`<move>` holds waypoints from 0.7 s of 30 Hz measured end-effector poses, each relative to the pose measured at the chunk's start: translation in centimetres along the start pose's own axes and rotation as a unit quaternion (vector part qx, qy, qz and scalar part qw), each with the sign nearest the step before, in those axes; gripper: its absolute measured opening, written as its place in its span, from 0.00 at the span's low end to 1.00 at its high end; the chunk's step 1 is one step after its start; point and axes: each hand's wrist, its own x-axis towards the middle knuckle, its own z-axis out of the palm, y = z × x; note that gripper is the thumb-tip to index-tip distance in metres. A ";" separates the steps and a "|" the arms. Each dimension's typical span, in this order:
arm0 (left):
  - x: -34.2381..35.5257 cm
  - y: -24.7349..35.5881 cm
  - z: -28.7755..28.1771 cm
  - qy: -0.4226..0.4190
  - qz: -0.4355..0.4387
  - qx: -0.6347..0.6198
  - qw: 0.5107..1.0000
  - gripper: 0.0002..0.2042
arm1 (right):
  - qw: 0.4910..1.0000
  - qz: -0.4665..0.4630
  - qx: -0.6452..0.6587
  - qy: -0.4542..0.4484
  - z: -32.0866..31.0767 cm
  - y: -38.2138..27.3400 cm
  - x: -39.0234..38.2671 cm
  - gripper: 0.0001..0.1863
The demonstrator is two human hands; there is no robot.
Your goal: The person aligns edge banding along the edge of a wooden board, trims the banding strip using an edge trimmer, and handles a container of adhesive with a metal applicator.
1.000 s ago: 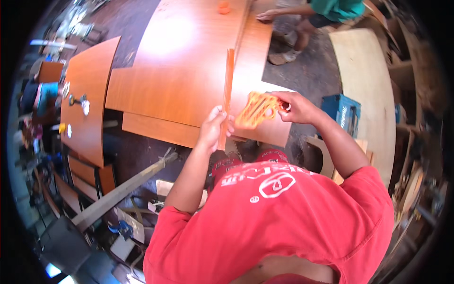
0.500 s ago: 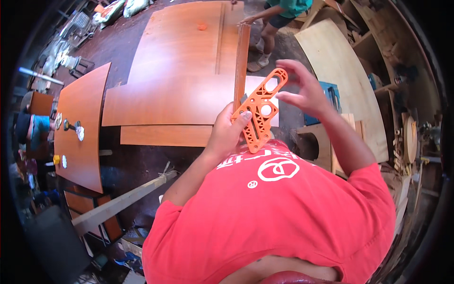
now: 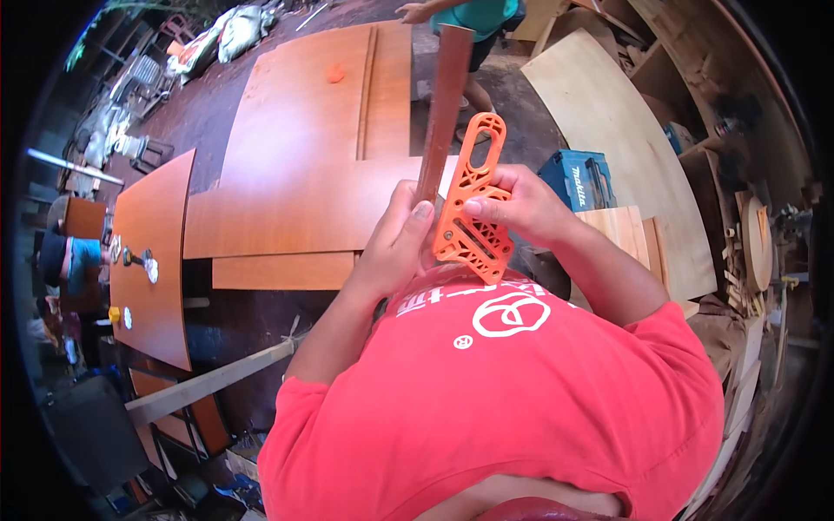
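Axes near-parallel, gap btwn the two pieces hard to call

On my remote feed, the L hand (image 3: 395,239) had its fingers wrapped round the lower part of a brown strip (image 3: 446,104), thumb lying on the near face. The R hand (image 3: 526,208) gripped an orange tool (image 3: 463,195) at approx mid-length from the R side, thumb on the front face, other fingers mostly hidden. Both hands were full, neither one released.

Key relation, as I judged it: tool vs. strip, side by side. The tool sat just R of the strip & the L thumb, in front of the red shirt (image 3: 495,399). The strip's long axis ran up & away from the body w/ a slight R lean; the tool's ran roughly the same way, slotted end far, wide end nearest the shirt. L fingers were close to the tool's L edge; whether they or the strip touched it, I couldn't tell. The strip reached farther out, its far end overlapping a co-worker (image 3: 473,16) in view. Brown panels (image 3: 287,156) lay ahead-L, a blue case (image 3: 578,181) beyond the R hand.
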 end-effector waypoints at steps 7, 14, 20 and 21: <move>1.5 1.1 3.5 -0.037 -0.021 0.045 0.998 0.15 | 0.995 -0.028 0.009 0.098 -1.7 0.2 -2.9 0.16; 2.0 0.6 3.9 -0.008 0.040 0.102 0.994 0.14 | 0.991 -0.052 -0.026 0.122 -1.7 0.4 -3.1 0.16; 1.0 1.8 2.7 -0.048 -0.015 0.140 0.989 0.16 | 0.992 -0.055 -0.045 0.106 -0.9 0.8 -1.9 0.15; 0.9 1.9 2.5 -0.047 -0.016 0.138 0.989 0.16 | 0.992 -0.052 -0.045 0.105 -0.7 0.9 -1.7 0.15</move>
